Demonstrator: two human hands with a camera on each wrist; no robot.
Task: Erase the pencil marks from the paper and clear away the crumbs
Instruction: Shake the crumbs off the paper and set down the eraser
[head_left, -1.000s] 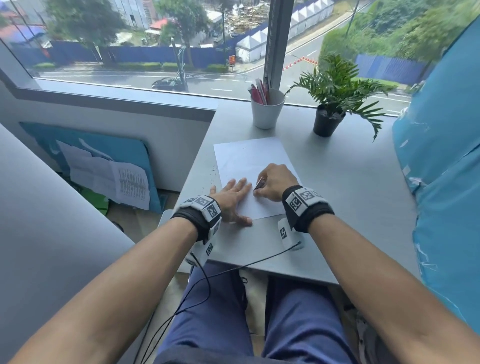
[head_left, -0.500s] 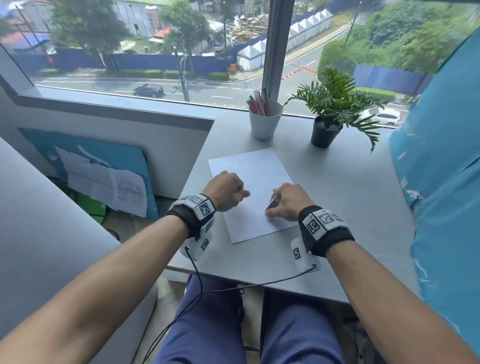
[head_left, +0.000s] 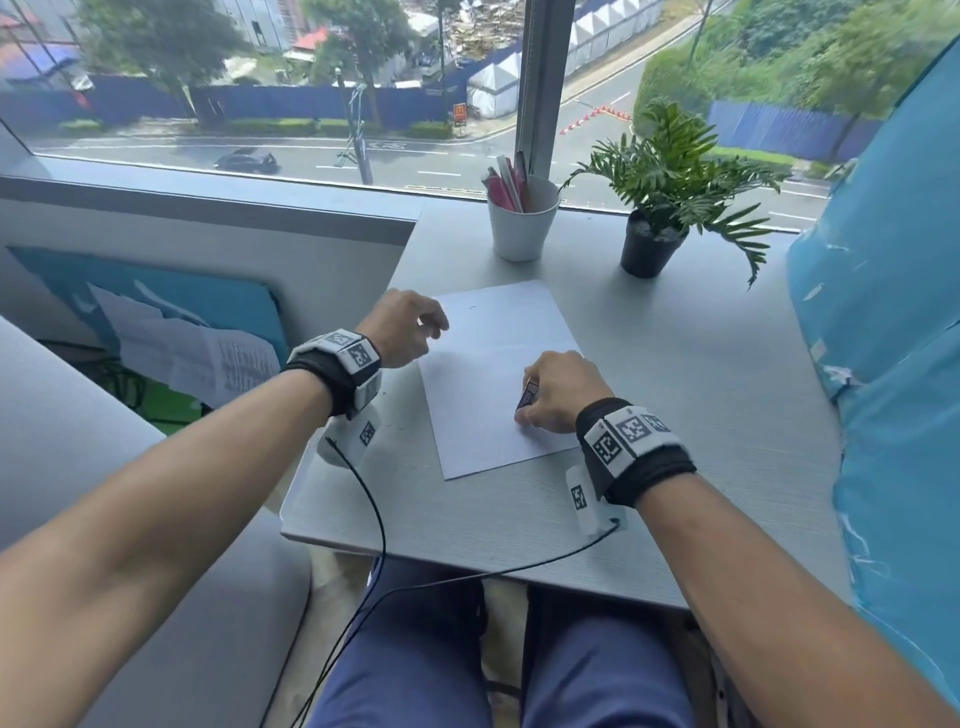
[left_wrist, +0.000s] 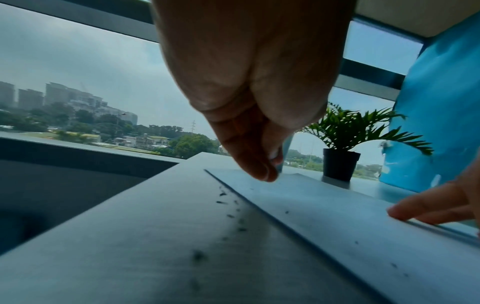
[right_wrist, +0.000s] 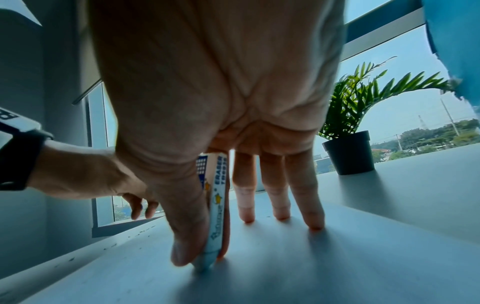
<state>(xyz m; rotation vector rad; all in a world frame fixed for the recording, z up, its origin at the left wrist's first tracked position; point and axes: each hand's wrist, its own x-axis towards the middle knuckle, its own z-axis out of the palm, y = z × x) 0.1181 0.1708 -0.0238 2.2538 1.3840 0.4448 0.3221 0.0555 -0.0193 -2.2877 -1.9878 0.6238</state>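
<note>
A white sheet of paper (head_left: 498, 353) lies on the grey table (head_left: 675, 389). My right hand (head_left: 540, 402) rests on its near right part and pinches a small sleeved eraser (right_wrist: 217, 205) between thumb and index finger, its tip down on the sheet; the other three fingertips (right_wrist: 315, 225) stand on the paper. My left hand (head_left: 434, 325) hovers over the sheet's far left edge with fingers curled and nothing in them. Dark eraser crumbs (left_wrist: 230, 216) lie in a line on the table along the paper's left edge, and a few specks sit on the paper (left_wrist: 337, 226).
A white cup (head_left: 522, 228) of pens and a small potted plant (head_left: 652, 244) stand at the back by the window. A blue covered surface (head_left: 893, 312) borders the table on the right. The table's left edge drops off just beyond the crumbs.
My left hand lifted from lying flat on the paper's near left part, curled up, and moved to the far left edge. The right hand keeps the eraser on the sheet.
</note>
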